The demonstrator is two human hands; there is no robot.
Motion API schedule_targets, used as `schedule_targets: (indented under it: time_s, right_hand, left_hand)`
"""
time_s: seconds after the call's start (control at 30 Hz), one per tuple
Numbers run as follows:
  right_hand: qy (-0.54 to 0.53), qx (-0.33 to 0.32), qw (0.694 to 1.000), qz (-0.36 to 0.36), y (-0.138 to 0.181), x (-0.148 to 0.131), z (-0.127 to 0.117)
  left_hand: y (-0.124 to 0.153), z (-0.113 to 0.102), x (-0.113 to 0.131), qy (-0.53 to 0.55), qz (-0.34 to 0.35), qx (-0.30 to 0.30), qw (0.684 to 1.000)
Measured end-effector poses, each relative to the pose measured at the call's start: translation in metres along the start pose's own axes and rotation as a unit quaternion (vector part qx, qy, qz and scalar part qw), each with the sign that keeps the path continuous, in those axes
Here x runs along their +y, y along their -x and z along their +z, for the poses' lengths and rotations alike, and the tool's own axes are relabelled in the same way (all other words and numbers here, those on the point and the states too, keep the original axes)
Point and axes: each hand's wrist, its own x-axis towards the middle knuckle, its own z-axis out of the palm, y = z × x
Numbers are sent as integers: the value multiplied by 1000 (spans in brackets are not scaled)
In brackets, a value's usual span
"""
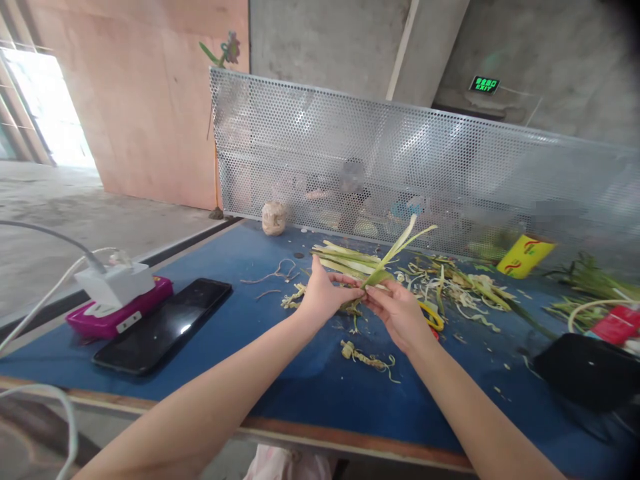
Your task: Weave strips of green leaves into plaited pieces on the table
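My left hand and my right hand meet over the blue tabletop, both pinched on the same green leaf strip. The strip rises from my fingertips and splits into two thin blades pointing up and right. Behind the hands lies a bundle of pale green leaf strips. Yellow-handled scissors lie on the table just right of my right hand, partly hidden by it. A curled leaf scrap lies in front of the hands.
A black phone and a pink box with a white charger sit at the left. Leaf trimmings litter the right side, near a yellow packet and a black object. A perforated metal screen stands behind.
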Motion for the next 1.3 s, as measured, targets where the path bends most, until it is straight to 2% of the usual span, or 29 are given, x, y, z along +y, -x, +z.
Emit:
schedule_targets:
  time_s: [0.13, 0.3, 0.63, 0.9, 1.07, 1.3]
  right_hand:
    - [-13, -2, 1000, -5, 1, -2, 1]
    - [-2, 11, 1000, 6, -1, -1, -1]
    - [5, 15, 1000, -6, -3, 0, -2]
    - [5, 19, 1000, -8, -4, 0, -1]
    - [71, -38, 997, -1, -5, -3, -3]
    - [192, -32, 981, -10, -6, -4, -5]
  left_hand:
    - [1, 1, 1, 18, 5, 12, 1000]
    - [1, 0, 1, 41, 19, -27, 999]
    - [5, 5, -3, 19, 84, -60, 994]
    - [3, 5, -1, 13, 90, -47, 995]
    - [1, 3, 2, -2, 93, -23, 995]
    - [1, 1, 4, -20, 86, -18, 996]
